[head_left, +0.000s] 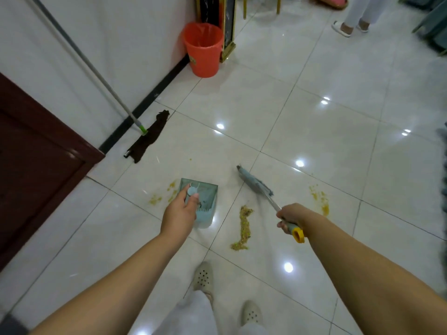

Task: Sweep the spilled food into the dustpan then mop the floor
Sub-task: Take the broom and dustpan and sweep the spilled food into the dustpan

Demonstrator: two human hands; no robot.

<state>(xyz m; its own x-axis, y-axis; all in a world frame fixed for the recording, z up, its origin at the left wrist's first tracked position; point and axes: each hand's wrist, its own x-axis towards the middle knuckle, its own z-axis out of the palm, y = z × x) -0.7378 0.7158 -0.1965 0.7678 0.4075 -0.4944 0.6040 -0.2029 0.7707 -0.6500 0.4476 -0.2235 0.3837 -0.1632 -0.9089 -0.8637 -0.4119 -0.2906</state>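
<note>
The left hand (180,213) grips the handle of the pale blue dustpan (204,201), which sits on the tiled floor (314,131). The right hand (290,217) is closed round the broom (256,186) handle near its yellow end cap, the grey bristle head out ahead and blurred. Between the two hands lies a long streak of spilled food (244,226), just right of the dustpan; smaller yellow smears lie beside the pan's left edge and further right (near a tile seam). Open floor stretches ahead and to the right. On the left, a white wall and dark red door close things in. The mop (147,136) leans against that wall, its dark cloth on the floor, and an orange bin (203,49) stands further along. Another person's sandalled feet (350,26) stand far off
</note>
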